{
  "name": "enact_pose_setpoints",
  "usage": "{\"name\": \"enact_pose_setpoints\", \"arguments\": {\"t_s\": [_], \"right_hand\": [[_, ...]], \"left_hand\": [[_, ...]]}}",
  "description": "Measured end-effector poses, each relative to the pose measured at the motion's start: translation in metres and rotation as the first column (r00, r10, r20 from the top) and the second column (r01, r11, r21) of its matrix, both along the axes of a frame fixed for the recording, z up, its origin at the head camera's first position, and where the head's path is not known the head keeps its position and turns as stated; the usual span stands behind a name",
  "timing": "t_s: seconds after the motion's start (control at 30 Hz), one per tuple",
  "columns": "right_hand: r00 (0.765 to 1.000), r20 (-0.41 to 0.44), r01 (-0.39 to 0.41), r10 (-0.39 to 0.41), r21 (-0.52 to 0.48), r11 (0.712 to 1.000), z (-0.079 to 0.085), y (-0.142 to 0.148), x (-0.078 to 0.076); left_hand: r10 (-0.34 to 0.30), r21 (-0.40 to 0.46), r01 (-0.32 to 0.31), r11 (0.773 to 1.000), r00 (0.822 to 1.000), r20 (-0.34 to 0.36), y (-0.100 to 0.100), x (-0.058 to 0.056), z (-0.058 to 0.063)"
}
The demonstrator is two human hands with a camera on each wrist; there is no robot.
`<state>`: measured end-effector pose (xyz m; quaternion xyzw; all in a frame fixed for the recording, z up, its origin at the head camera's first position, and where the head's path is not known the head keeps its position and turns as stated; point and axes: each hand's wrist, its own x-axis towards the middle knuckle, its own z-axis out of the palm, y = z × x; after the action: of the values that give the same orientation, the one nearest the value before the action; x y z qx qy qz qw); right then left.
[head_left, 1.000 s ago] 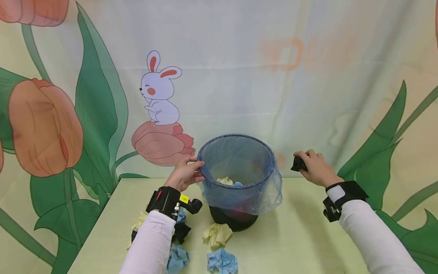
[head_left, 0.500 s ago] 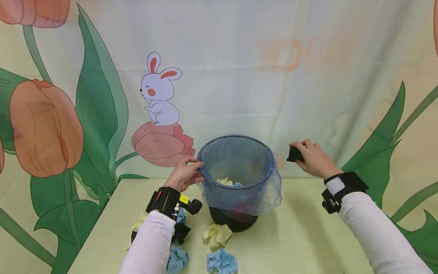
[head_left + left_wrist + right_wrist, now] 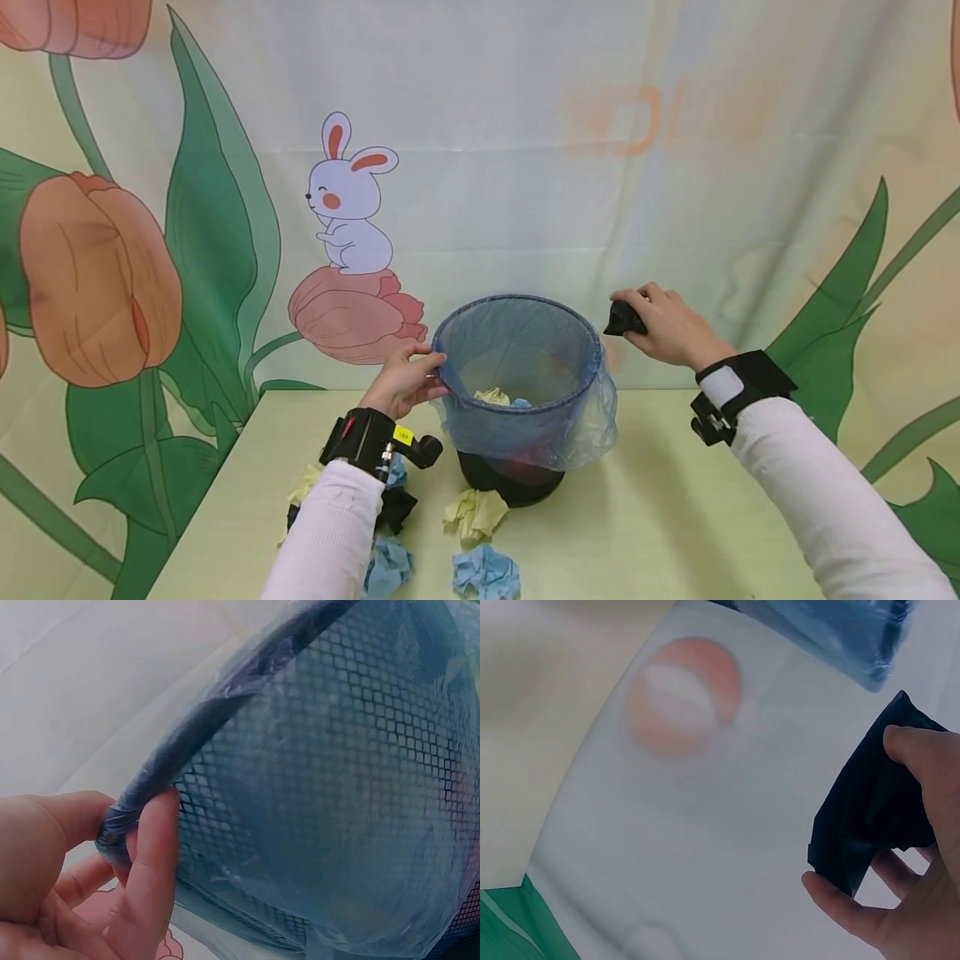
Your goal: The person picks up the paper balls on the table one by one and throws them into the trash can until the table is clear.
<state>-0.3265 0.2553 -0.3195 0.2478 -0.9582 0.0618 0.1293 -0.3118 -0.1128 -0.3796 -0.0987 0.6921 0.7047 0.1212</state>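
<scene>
In the head view, a bin [image 3: 513,493] lined with a thin blue bag [image 3: 525,433] stands on the tabletop [image 3: 637,533]. The left hand [image 3: 402,383] is at the bin's left side, its grip pinching the bag-covered rim [image 3: 517,409]. The right hand [image 3: 669,327] is raised to the right of the bin, apart from it, its grip pinching a crumpled black paper [image 3: 624,318]. A yellow wad [image 3: 492,397] and a bit of blue paper [image 3: 521,403] show inside the bin. A yellow ball [image 3: 476,514] lies just in front, with a blue ball [image 3: 486,572] nearer the person. More crumpled paper [image 3: 396,509], in black, blue and yellow, lies beside the left sleeve [image 3: 330,533], partly hidden by it. Behind hangs a cloth printed with a rabbit [image 3: 348,217] and tulips.

In the left wrist view, the thumb and fingers clasp the rim from both sides; mesh shows through the bag.

In the right wrist view, the thumb presses the black paper, fingers opposite; a small gap separates it from the blue bag above.
</scene>
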Motion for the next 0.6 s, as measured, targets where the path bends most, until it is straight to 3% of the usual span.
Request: {"name": "enact_pose_setpoints", "arguments": {"t_s": [0.23,0.6], "right_hand": [[0.998,-0.039,-0.052,0.053,0.030,0.998,0.010,-0.019,-0.002],[0.994,-0.003,-0.110,0.110,0.040,0.993,0.019,-0.049,0.001]], "left_hand": [[-0.002,0.004,0.002,1.000,1.000,0.000,-0.001,-0.001,0.000],[-0.008,0.018,0.008,1.000,1.000,-0.003,-0.001,-0.001,-0.001]]}}
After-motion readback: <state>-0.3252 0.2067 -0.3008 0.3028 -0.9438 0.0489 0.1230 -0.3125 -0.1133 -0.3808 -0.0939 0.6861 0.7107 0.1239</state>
